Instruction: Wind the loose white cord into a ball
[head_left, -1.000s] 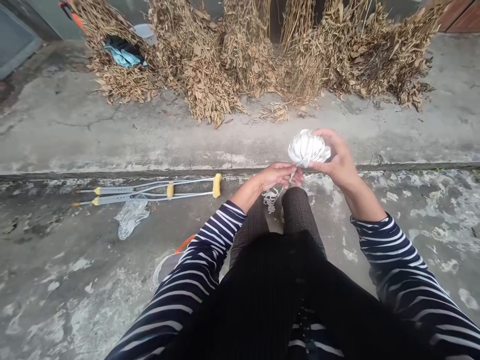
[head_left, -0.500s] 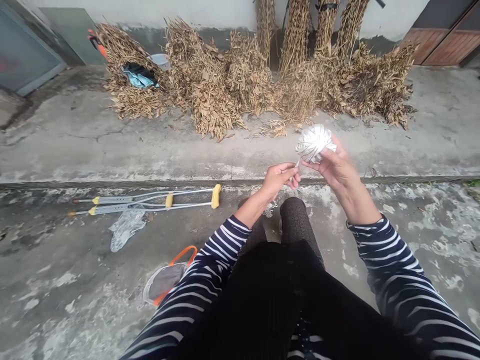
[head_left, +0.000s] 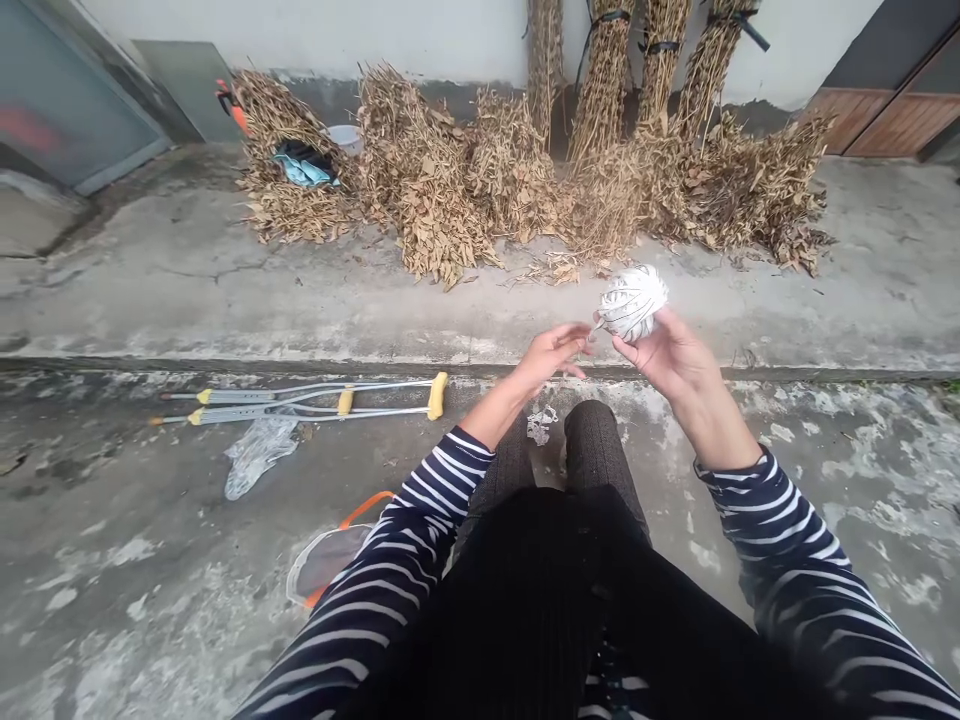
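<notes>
My right hand (head_left: 669,352) is raised in front of me with its fingers closed round a white ball of wound strip (head_left: 632,300). A thin loose end runs from the ball's left side to my left hand (head_left: 553,350), which pinches it between thumb and fingertips. Both hands hover above my knees. A small tangle of white scraps (head_left: 540,424) lies on the concrete between my legs.
Two crutches (head_left: 315,400) lie on the ground to my left, with a clear plastic bag (head_left: 257,452) beside them. An orange-rimmed bag (head_left: 330,558) rests by my left thigh. Bundles of dry stalks (head_left: 525,180) line the wall beyond a low concrete step (head_left: 225,362).
The ball has turned in my right hand and moved slightly. My left hand has kept its pinch on the strip end. The camera has tilted up, showing more of the wall.
</notes>
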